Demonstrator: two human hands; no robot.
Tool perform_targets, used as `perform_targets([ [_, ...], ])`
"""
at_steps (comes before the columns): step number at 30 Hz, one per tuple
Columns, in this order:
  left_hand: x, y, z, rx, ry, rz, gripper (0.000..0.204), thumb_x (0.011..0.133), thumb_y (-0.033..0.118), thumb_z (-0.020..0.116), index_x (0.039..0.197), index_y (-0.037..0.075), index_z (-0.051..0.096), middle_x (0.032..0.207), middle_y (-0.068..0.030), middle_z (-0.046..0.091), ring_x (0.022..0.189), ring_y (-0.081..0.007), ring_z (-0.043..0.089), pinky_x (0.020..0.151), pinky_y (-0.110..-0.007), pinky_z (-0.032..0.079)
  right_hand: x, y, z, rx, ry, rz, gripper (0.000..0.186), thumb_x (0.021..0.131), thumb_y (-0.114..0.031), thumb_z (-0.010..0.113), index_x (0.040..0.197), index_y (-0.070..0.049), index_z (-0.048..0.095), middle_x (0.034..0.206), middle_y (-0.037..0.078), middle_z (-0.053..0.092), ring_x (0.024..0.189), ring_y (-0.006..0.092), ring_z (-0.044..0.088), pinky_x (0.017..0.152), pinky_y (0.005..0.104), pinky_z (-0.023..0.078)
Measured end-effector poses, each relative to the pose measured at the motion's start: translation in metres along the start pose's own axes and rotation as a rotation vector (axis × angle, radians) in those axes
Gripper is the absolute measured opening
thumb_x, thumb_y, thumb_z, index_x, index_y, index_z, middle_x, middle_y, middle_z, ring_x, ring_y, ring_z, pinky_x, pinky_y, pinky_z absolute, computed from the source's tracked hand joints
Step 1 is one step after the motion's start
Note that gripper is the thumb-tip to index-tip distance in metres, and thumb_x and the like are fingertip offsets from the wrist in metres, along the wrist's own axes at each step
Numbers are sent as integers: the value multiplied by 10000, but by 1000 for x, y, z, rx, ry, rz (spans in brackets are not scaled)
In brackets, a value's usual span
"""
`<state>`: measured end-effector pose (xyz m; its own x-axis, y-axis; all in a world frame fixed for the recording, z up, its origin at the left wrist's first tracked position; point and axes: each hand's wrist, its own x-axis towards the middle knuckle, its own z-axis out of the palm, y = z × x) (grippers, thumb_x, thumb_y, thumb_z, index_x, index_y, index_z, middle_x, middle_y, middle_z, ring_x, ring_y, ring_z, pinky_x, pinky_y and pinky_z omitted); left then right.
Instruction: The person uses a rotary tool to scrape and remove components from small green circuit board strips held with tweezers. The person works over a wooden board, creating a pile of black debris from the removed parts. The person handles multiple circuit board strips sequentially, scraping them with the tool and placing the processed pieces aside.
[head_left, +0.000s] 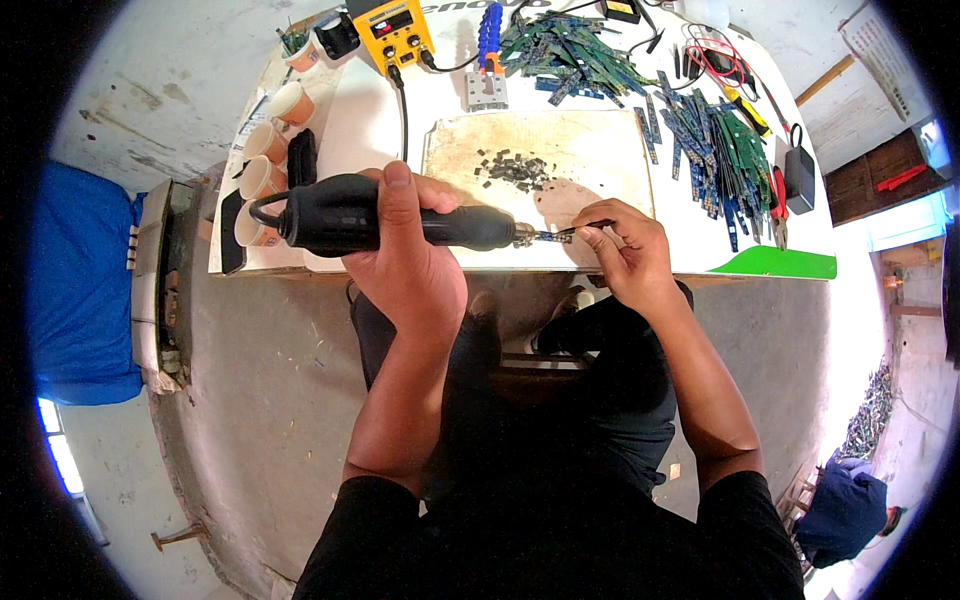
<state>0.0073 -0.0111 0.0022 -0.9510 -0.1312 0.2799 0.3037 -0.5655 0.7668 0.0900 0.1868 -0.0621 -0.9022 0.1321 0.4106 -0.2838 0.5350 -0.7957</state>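
My left hand point(405, 250) is wrapped round a black hot air gun point(335, 222), its metal nozzle aimed to the right. Right at the nozzle tip lies a short blue circuit board strip point(556, 237). My right hand point(630, 250) pinches thin dark tweezers point(595, 226) close to this strip; whether their tips or my fingers hold the strip, I cannot tell. Just beyond both hands, many small black chips point(515, 170) are scattered over a worn, pale board point(610, 135).
Behind stands a yellow soldering station point(390, 32) with cables. Piles of circuit board strips point(570, 55) lie at the back and right, near red-handled pliers point(779, 205). Paper cups point(262, 178) line the left edge. A person point(845, 510) sits at lower right.
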Motion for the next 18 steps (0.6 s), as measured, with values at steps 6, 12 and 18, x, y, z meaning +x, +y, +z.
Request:
perform_targets([
  [6, 0, 0, 1, 18, -5, 5, 136, 965, 129, 647, 902, 79, 538, 717, -34, 561, 671, -155, 536, 716, -355, 486, 0, 1, 1, -15, 9, -15, 51, 882, 11, 663, 932, 24, 665, 935, 147, 694, 809, 254, 682, 734, 313, 525],
  [12, 1, 0, 0, 21, -3, 8, 137, 969, 133, 639, 893, 73, 542, 706, -37, 569, 663, -160, 547, 719, -359, 492, 0, 0, 2, -27, 4, -5, 63, 873, 27, 665, 935, 24, 666, 939, 150, 695, 828, 258, 690, 748, 315, 529],
  [18, 1, 0, 1, 32, 0, 13, 141, 969, 137, 643, 891, 73, 544, 705, -35, 568, 667, -158, 545, 719, -359, 492, 1, -1, 1, -27, -4, -19, 62, 877, 20, 664, 939, 24, 665, 940, 151, 697, 831, 262, 691, 755, 318, 530],
])
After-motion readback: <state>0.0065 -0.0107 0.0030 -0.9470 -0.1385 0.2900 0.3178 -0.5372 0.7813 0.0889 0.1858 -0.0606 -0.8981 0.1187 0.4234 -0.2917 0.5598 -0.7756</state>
